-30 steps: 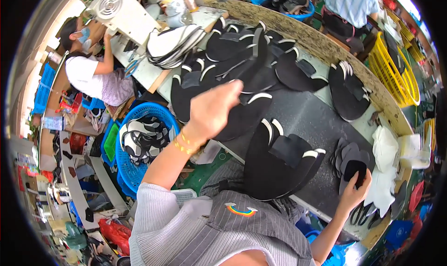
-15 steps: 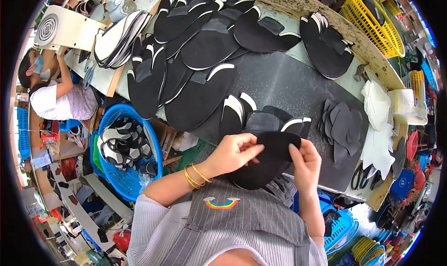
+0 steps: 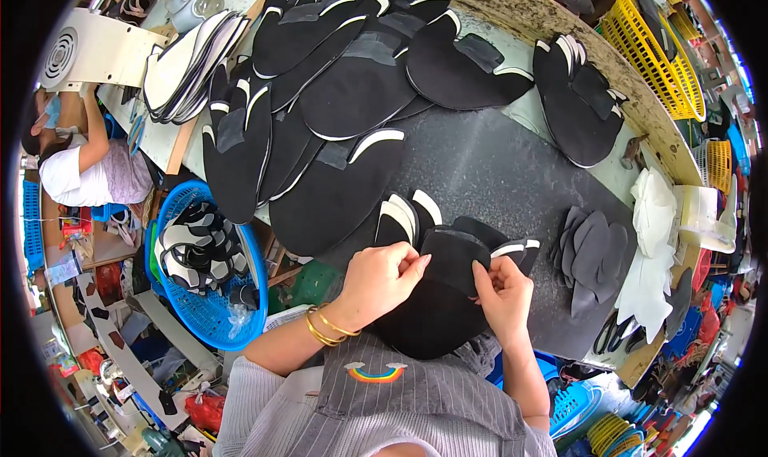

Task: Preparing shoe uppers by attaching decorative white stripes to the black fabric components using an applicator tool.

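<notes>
In front of me lies a black rounded fabric piece with white-edged strips [image 3: 428, 317], which looks like a shoe upper, at the bench's near edge. A small dark patch [image 3: 450, 259] rests across its upper middle. My left hand [image 3: 380, 277] is closed, thumb and fingertips pinching at the patch's left edge. My right hand [image 3: 506, 295] is closed too, its thumb and bent fingers on the patch's right edge. Just beyond, white-edged strips [image 3: 406, 215] stick up. To the right is a pile of loose dark patches [image 3: 590, 253].
Similar black pieces [image 3: 356, 97] overlap across the far left of the bench, with another piece [image 3: 578, 105] at far right. A blue basket [image 3: 254, 297] stands left, a yellow basket [image 3: 640, 49] at far right. Scissors [image 3: 612, 335] lie right, near white sheets [image 3: 652, 217]. A person [image 3: 88, 165] sits left.
Both hands have moved slightly down and closer together. The dark patch, held up between them before, now lies against the black piece. The view has shifted a little.
</notes>
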A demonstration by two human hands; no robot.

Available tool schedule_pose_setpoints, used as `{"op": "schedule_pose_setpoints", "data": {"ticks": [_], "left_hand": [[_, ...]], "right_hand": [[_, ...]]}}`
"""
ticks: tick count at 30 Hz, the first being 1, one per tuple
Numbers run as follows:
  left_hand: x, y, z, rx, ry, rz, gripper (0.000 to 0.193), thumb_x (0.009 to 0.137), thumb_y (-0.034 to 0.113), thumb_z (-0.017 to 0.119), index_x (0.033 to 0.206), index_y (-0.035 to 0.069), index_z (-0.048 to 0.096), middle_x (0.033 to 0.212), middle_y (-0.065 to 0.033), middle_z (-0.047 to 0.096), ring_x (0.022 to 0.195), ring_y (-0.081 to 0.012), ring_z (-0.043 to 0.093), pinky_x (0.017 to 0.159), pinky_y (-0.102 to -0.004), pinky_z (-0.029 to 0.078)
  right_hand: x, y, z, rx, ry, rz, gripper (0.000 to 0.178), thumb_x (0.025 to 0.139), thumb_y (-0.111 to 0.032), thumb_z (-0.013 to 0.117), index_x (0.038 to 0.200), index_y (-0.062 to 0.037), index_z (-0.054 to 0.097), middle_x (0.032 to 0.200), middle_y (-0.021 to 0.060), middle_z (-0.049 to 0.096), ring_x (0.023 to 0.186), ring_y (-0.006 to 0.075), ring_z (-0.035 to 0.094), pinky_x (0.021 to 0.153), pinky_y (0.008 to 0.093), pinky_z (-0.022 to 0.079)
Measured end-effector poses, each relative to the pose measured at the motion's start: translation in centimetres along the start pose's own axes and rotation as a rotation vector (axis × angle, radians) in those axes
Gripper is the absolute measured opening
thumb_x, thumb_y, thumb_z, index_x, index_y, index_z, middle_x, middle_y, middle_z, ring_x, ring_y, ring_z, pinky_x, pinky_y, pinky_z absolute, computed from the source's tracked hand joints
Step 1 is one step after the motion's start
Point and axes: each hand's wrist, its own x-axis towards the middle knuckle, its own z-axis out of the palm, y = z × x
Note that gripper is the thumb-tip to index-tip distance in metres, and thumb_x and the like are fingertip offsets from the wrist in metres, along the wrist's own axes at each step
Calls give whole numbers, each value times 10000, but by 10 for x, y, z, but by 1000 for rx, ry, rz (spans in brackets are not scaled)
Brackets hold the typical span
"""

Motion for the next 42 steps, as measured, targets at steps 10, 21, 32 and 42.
{"op": "schedule_pose_setpoints", "data": {"ticks": [10,21,32,42], "left_hand": [[1,6,-4,50,-60,-18,211,875,168,661,739,13,614,569,-54,623,490,-112,615,464,-238,451],[6,11,0,166,-20,55,217,853,166,675,711,30,585,547,-73,595,448,-174,589,432,-276,430],[1,4,7,618,161,693,290,813,121,667,1066,-9,607,1090,-138,604,994,-301,611,753,-350,519],[-3,20,8,572,-283,511,765,750,500,645,1320,17,481,1440,-129,391,1342,-323,339,1080,-442,316]], "right_hand": [[4,-11,-1,122,-15,199,153,891,-98,649,829,19,573,620,10,574,497,27,513,426,193,457],[6,-17,3,61,22,159,160,899,-104,641,817,4,555,594,-2,545,461,26,489,393,185,426],[-3,4,8,-262,131,-300,152,821,-59,698,813,-32,549,549,64,550,424,194,550,396,303,404],[5,-15,18,-303,155,-220,160,833,-73,696,801,-10,553,587,99,598,464,159,588,450,277,453]]}}
